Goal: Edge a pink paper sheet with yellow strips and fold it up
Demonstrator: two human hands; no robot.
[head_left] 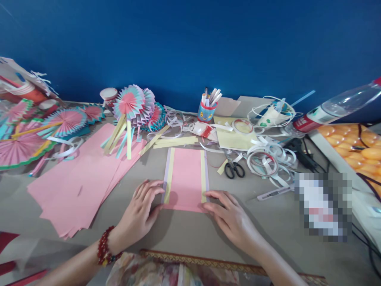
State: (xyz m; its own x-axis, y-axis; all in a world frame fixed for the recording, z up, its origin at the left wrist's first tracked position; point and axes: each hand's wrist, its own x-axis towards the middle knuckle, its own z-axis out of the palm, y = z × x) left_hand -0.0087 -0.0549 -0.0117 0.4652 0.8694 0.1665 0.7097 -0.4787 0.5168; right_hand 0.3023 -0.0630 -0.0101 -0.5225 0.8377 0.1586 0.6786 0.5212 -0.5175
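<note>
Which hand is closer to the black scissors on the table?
Right. The right hand rests at the pink sheet's near right corner, just below the scissors. The left hand sits at the sheet's left corner, farther away.

Before you lies a pink sheet [187, 178] edged with pale yellow and lilac strips. Left of that sheet, a stack of plain pink paper [80, 186]; beyond it, pleated fans [133, 104] in pink and turquoise. Right of the sheet, black-handled scissors [234, 169]. Your left wrist wears a dark red bead bracelet [104, 248].
</note>
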